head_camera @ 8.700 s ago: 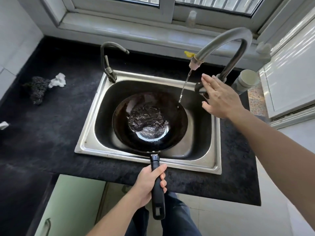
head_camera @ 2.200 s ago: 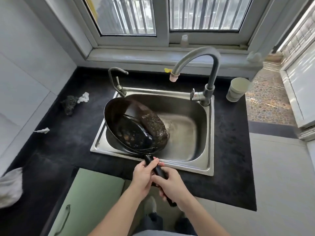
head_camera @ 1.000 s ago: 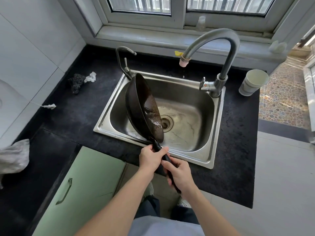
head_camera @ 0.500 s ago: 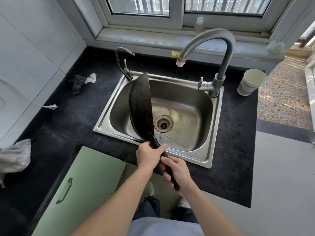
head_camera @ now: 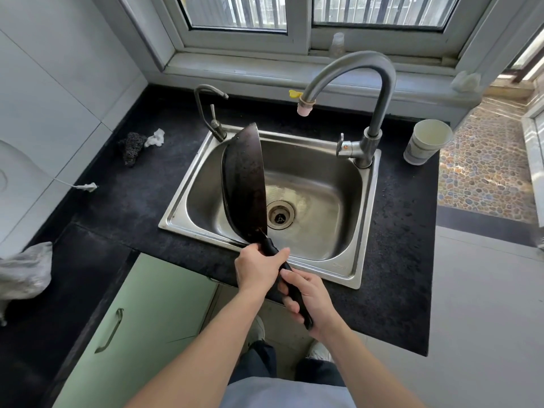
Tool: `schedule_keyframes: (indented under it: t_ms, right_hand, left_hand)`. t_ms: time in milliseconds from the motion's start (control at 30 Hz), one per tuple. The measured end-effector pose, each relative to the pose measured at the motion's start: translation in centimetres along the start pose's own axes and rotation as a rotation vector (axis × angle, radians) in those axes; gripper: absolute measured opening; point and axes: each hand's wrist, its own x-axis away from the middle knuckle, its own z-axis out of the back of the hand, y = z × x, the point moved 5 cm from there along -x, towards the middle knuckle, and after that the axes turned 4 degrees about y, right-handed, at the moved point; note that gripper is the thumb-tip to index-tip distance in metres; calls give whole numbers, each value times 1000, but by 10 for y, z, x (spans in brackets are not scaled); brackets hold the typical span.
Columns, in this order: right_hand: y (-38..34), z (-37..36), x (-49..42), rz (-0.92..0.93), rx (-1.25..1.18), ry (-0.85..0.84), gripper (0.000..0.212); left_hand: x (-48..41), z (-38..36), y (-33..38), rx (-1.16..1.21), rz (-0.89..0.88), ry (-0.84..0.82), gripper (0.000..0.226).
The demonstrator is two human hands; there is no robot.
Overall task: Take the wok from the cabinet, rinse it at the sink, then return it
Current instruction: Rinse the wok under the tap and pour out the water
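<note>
Both the left hand (head_camera: 259, 269) and right hand (head_camera: 309, 295) grip the wok (head_camera: 243, 184), now tipped fully on edge over the sink (head_camera: 365, 219); water drained, rinse looks done.

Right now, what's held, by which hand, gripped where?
The wok, tipped on edge over the sink. Both hands grip its black handle: left hand nearest the bowl, right hand toward the handle's end.

A home kitchen is shown: a steel sink (head_camera: 365, 219) is set into a black countertop (head_camera: 123, 207) under a window (head_camera: 297, 16), with a gooseneck faucet (head_camera: 379, 92) and green cabinet doors (head_camera: 141, 334) below.
</note>
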Motion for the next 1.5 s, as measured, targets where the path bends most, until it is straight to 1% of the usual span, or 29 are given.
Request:
schedule_keyframes:
  t_ms: [167, 267, 500, 633, 767, 800, 933, 1033, 1133, 1233, 1300, 1367, 1433, 1500]
  right_hand:
    - [0, -3, 3, -1, -23, 9, 25]
    - [-4, -5, 5, 6, -4, 15, 25]
    - [-7, -10, 10, 84, 121, 36, 21]
    - [-6, -10, 12, 108, 181, 38, 20]
    - [-4, -15, 17, 140, 260, 79, 19]
    - [-4, -17, 18, 156, 294, 93, 19]
    - [-5, -29, 21, 250, 508, 165, 19]
    - [1, -40, 21, 297, 680, 238, 6]
    - [11, -50, 23, 304, 792, 318, 9]
    - [22, -63, 26, 342, 849, 395, 9]
    - [31, -69, 25, 350, 829, 452, 12]
    - [42, -76, 21, 318, 744, 467, 17]
    - [52, -86, 16, 228, 575, 436, 21]
    - [64, -99, 12, 104, 342, 377, 18]
  left_hand:
    - [2, 3, 4, 4, -24, 6, 38]
    - [3, 3, 3, 9, -10, -3, 36]
    - [7, 6, -4, 84, 59, -25, 24]
    - [8, 7, -9, 114, 63, -48, 28]
    - [8, 8, -18, 250, 103, -141, 36]
    - [7, 8, -21, 302, 117, -178, 34]
    - [7, 12, -28, 498, 170, -283, 9]
    - [6, 14, -38, 631, 212, -378, 9]
    - [0, 17, -50, 707, 232, -460, 7]
    - [-3, 24, -58, 745, 225, -549, 9]
    - [-8, 29, -64, 767, 215, -608, 9]
    - [-14, 34, -68, 780, 202, -675, 9]
    - [-21, 36, -72, 787, 198, -732, 10]
    - [-27, 38, -76, 771, 199, -777, 13]
